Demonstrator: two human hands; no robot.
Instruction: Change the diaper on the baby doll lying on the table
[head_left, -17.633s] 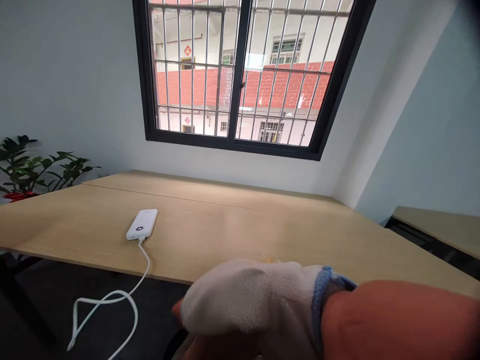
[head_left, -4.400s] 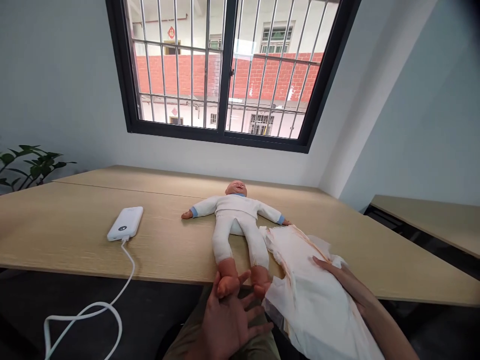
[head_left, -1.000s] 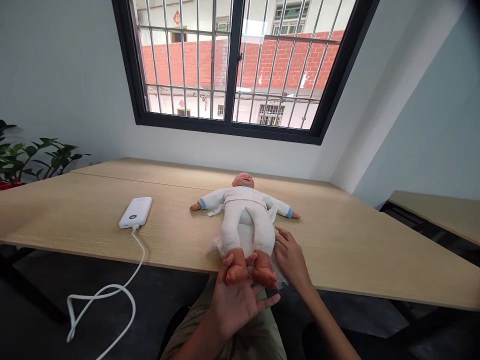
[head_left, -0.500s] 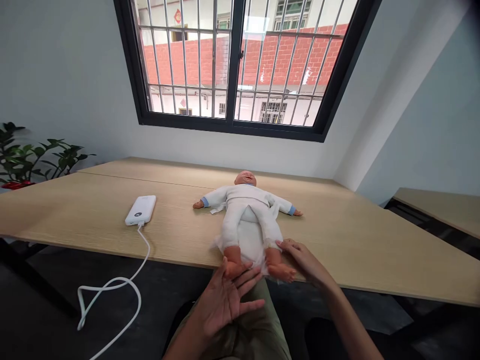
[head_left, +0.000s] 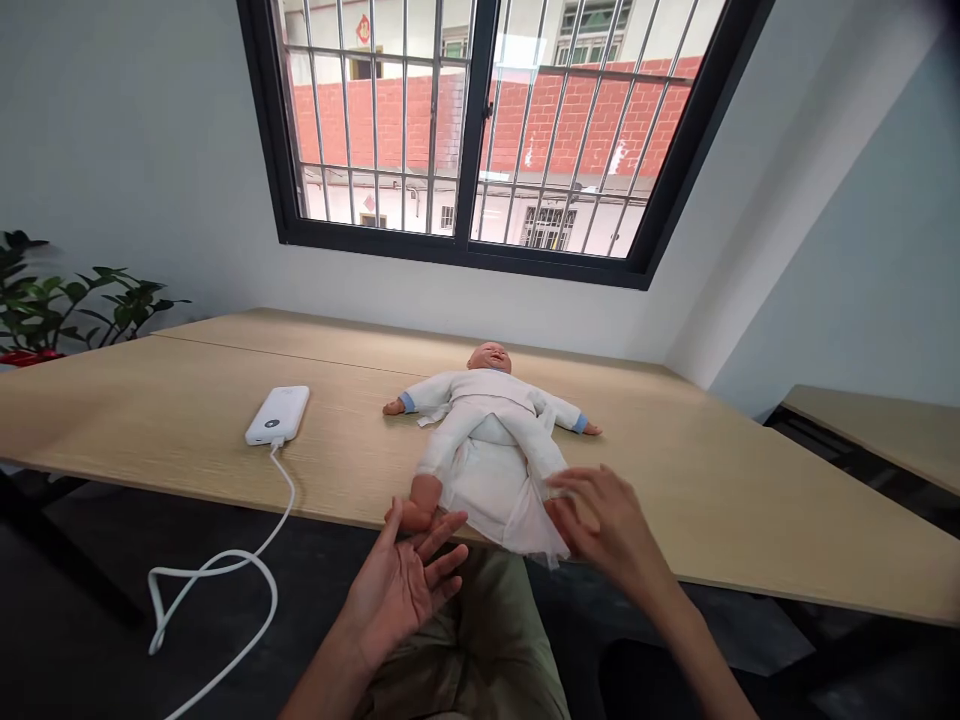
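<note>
**Item 1:** baby doll (head_left: 487, 395), lying on its back in a white long-sleeved suit with blue cuffs, mid-desk, head toward the far edge, arms spread.

**Item 2:** white diaper (head_left: 495, 500), under the doll's hips, its lower end reaching over the near edge of the desk (head_left: 645, 450).

**Item 3:** left hand (head_left: 401, 590), palm up, fingers spread wide, just below the near edge, touching or just beside the doll's bare foot (head_left: 411, 514).

**Item 4:** right hand (head_left: 600, 520), fingers narrowly curled at the diaper's right side, touching it. Whether it grips the material cannot be told.

**Also present:** white power bank (head_left: 277, 415), left of the doll, near the desk's near edge, with its white charging cable (head_left: 217, 590) hanging over that edge. Potted plant (head_left: 67, 305) beyond the desk's left end, barred window (head_left: 480, 130) above the far edge.
</note>
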